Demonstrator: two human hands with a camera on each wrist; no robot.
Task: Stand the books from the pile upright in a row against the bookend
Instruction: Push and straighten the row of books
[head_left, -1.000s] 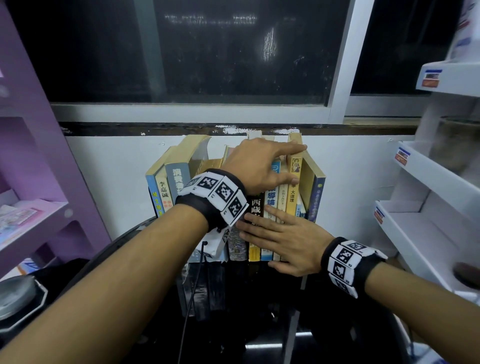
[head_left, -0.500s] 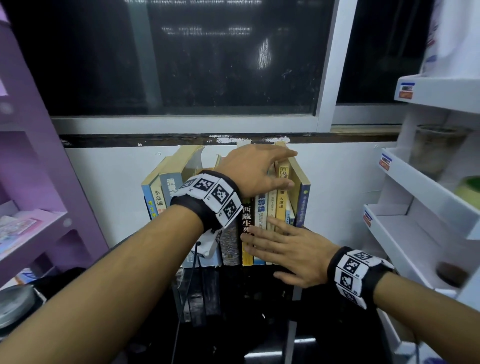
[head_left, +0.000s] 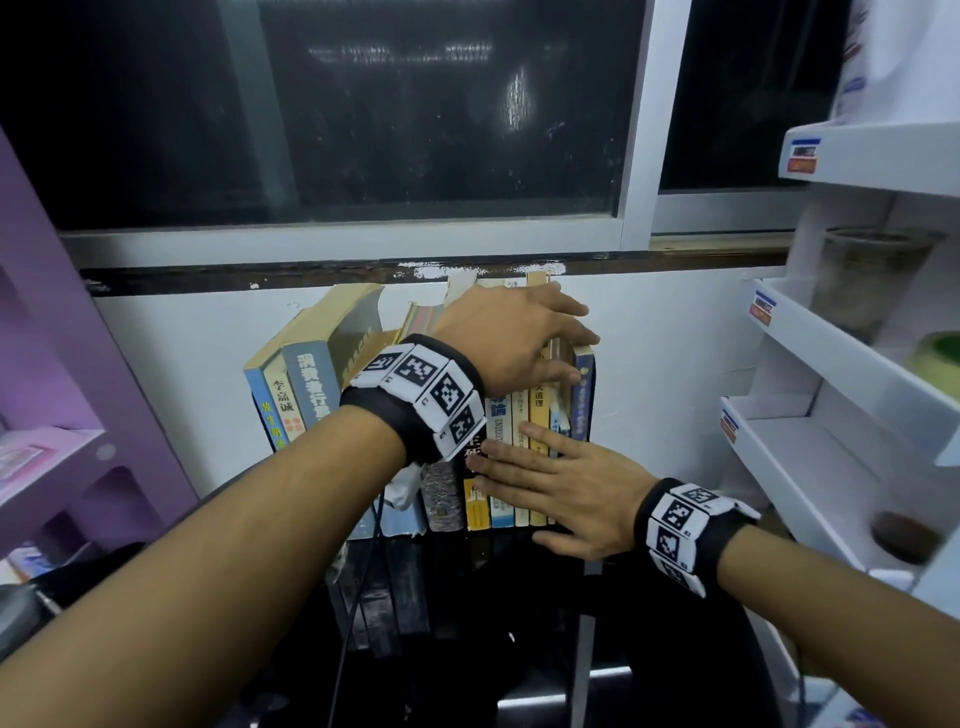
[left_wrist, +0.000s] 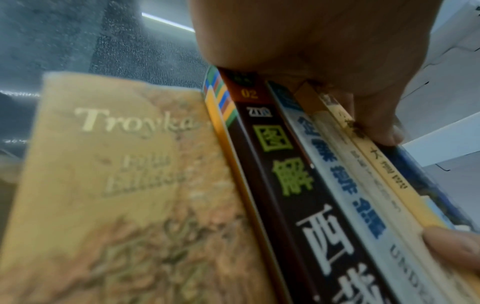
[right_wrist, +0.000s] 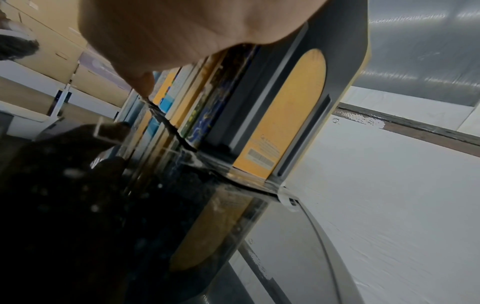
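Now, books (head_left: 537, 415): upright on worktop (head_left: 519, 649), end one against bookend (right_wrist: 342, 41).
Left hand (head_left: 514, 343): splayed flat over tops.
Right hand (head_left: 566, 493): flat on lower spines.
Handling: stiff, heavy together (glossy covers may slip); press tops, spines.

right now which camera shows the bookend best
Right wrist view: the bookend stands in plain sight, a grey plate whose arched cutout shows a yellow cover. In the head view the books hide nearly all of it; the left wrist view shows only spines.
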